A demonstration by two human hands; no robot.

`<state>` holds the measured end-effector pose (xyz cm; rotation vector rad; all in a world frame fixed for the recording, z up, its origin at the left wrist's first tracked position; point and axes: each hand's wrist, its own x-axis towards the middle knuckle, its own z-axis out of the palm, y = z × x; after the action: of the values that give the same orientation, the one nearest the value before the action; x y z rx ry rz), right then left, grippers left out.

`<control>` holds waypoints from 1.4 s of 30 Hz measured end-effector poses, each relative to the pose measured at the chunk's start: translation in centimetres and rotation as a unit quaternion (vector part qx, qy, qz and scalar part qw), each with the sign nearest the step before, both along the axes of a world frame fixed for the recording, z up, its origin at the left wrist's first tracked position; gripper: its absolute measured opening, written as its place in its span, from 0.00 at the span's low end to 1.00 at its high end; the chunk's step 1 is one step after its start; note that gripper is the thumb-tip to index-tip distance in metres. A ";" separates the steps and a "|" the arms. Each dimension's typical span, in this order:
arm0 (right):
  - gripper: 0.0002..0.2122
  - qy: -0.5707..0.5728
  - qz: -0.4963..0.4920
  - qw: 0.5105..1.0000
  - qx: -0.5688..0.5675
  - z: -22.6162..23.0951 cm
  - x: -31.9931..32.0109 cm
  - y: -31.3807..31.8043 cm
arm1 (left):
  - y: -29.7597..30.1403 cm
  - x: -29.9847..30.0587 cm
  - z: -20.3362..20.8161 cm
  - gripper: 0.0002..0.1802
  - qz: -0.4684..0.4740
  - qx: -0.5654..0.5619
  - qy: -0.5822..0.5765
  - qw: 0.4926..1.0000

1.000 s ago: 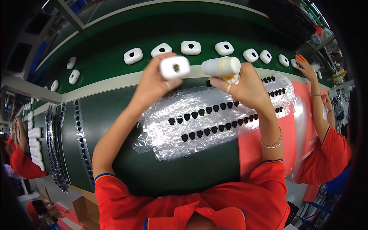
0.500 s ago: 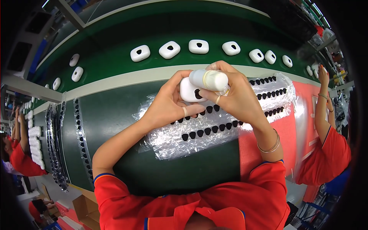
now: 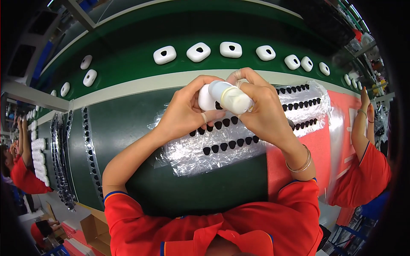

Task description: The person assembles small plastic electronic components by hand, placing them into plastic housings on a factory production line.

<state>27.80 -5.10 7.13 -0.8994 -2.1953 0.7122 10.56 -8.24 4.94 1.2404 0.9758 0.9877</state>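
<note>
My left hand (image 3: 179,110) is closed round a white rounded case (image 3: 205,99), held above the bench. Part of a black patch shows on the case's face, beside the bottle. In my right hand (image 3: 268,112) is a small translucent bottle (image 3: 230,96) with a whitish end and a yellowish band, tilted across the case and hiding part of it. Whether the bottle touches the case I cannot tell. Pale finger covers are on several of my fingers. Under both hands lies a crinkled clear plastic sheet (image 3: 188,160) bearing rows of small black pieces (image 3: 232,146).
Beyond the bench's pale rail, a green conveyor belt (image 3: 128,70) carries several white cases (image 3: 231,49) with black patches. Pink foam (image 3: 286,164) covers the right side. More strips of black pieces (image 3: 87,136) lie at left. Co-workers in red sit at left and right (image 3: 363,175).
The white cases on the belt have shifted to the right. My right hand has turned the bottle, its whitish end now lower and nearer me, covering more of the black patch.
</note>
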 end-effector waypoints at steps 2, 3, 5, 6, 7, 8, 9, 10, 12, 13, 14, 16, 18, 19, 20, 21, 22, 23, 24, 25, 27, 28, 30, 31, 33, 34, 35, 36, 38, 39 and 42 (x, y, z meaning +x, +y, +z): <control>0.10 0.008 0.005 1.000 0.001 -0.1 0.0 0.0 | 0.1 -0.1 0.2 0.26 -0.003 -0.006 0.005 1.000; 0.10 0.010 0.003 1.000 0.000 -0.1 0.0 0.0 | 0.1 -0.2 0.2 0.26 -0.003 -0.006 0.004 1.000; 0.10 0.011 0.002 1.000 -0.003 -0.1 -0.1 0.0 | 0.2 -0.2 0.1 0.26 -0.009 0.000 0.017 1.000; 0.09 0.010 -0.002 1.000 -0.016 0.0 -0.2 0.0 | 0.2 -0.3 0.1 0.26 -0.008 -0.001 0.016 1.000; 0.08 0.008 -0.006 0.999 -0.030 0.0 -0.2 -0.1 | 0.2 -0.3 0.3 0.26 -0.017 -0.016 0.007 1.000; 0.08 0.008 -0.006 0.999 -0.031 0.0 -0.1 -0.1 | 0.2 -0.3 0.3 0.26 -0.025 -0.031 -0.001 0.999; 0.11 -0.021 -0.010 0.999 -0.026 0.0 -0.1 -0.1 | 0.2 -0.2 0.2 0.26 -0.025 -0.032 -0.002 0.999; 0.13 -0.049 -0.014 0.998 -0.021 -0.1 -0.1 -0.1 | 0.2 -0.3 -0.1 0.26 -0.025 -0.038 -0.015 0.999; 0.17 -0.028 -0.018 0.999 -0.036 0.0 -0.3 -0.1 | 0.2 -0.4 -0.3 0.26 -0.024 -0.045 -0.028 0.998; 0.22 -0.009 -0.024 0.998 -0.050 0.0 -0.4 -0.1 | 0.3 -0.6 -0.4 0.26 -0.017 -0.045 -0.040 0.998; 0.22 -0.009 -0.024 0.998 -0.049 0.1 -0.3 0.0 | 0.4 -0.8 -0.4 0.26 -0.011 -0.045 -0.053 0.998; 0.26 0.110 0.027 0.994 -0.009 0.1 -0.1 0.2 | 0.7 -1.1 -0.1 0.26 -0.008 -0.041 -0.045 0.998; 0.23 0.147 0.048 0.987 0.053 0.0 -0.4 -0.1 | 0.9 -1.3 -0.1 0.26 -0.004 -0.036 -0.038 0.999; 0.22 0.092 0.053 0.994 0.024 -0.2 -0.4 -0.4 | 0.9 -1.4 -0.1 0.25 -0.012 -0.025 -0.057 0.998; 0.20 0.036 0.058 0.998 -0.005 -0.4 -0.5 -0.6 | 0.9 -1.4 -0.1 0.25 -0.022 -0.014 -0.077 0.997; 0.20 0.036 0.059 0.998 -0.005 -0.3 -0.5 -0.6 | 0.9 -1.3 -0.7 0.24 -0.008 -0.014 -0.068 0.998; 0.19 0.027 0.063 0.996 -0.055 -0.3 -0.5 -0.4 | 0.8 -1.3 -1.3 0.24 -0.006 -0.012 -0.067 0.998; 0.19 0.018 0.067 0.992 -0.105 -0.2 -0.5 -0.2 | 0.7 -1.4 -1.8 0.24 -0.010 -0.009 -0.044 0.999; 0.18 0.008 0.071 0.985 -0.154 -0.1 -0.5 0.1 | 0.7 -1.5 -2.0 0.24 -0.014 -0.006 -0.020 1.000; 0.17 0.019 0.070 0.988 -0.134 0.0 -0.4 0.5 | 0.7 -1.7 -1.3 0.24 0.011 -0.004 0.025 1.000; 0.15 0.058 0.021 0.990 -0.129 1.3 0.0 0.7 | 2.0 -2.7 -2.2 0.24 0.085 0.098 0.124 0.984; 0.15 0.099 0.002 0.989 -0.107 1.3 0.6 1.2 | 3.2 -3.5 -3.2 0.25 0.138 0.195 0.192 0.952; 0.17 0.076 -0.045 0.993 -0.074 1.5 2.1 2.1 | 5.1 -5.7 -3.1 0.27 0.253 0.202 0.345 0.881; 0.18 0.038 -0.075 0.995 -0.048 1.8 2.9 2.5 | 6.5 -7.4 -4.1 0.27 0.292 0.245 0.410 0.829; 0.16 -0.027 -0.141 0.989 -0.024 2.2 3.5 3.2 | 8.3 -10.9 -6.3 0.26 0.336 0.271 0.523 0.735; 0.15 -0.063 -0.180 0.982 -0.018 2.1 3.7 3.6 | 8.8 -12.5 -7.2 0.26 0.340 0.255 0.573 0.701; 0.14 -0.091 -0.175 0.980 -0.030 1.6 4.2 4.5 | 9.2 -14.3 -8.6 0.26 0.336 0.210 0.605 0.690; 0.14 -0.120 -0.173 0.977 -0.043 1.1 4.9 5.4 | 9.5 -16.0 -9.4 0.27 0.330 0.166 0.633 0.680; 0.13 -0.205 -0.167 0.962 -0.075 -0.1 6.7 6.9 | 9.6 -18.0 -9.4 0.28 0.337 0.221 0.681 0.611; 0.13 -0.236 -0.179 0.948 -0.120 0.2 6.8 7.1 | 9.7 -20.4 -9.7 0.30 0.354 0.260 0.672 0.596; 0.13 -0.296 -0.193 0.922 -0.159 -0.9 8.4 8.5 | 9.4 -23.5 -9.2 0.37 0.445 0.159 0.688 0.551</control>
<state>36.16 3.36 6.20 -1.8592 -2.3123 0.6653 -12.90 1.19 -4.28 1.8424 3.0206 0.7424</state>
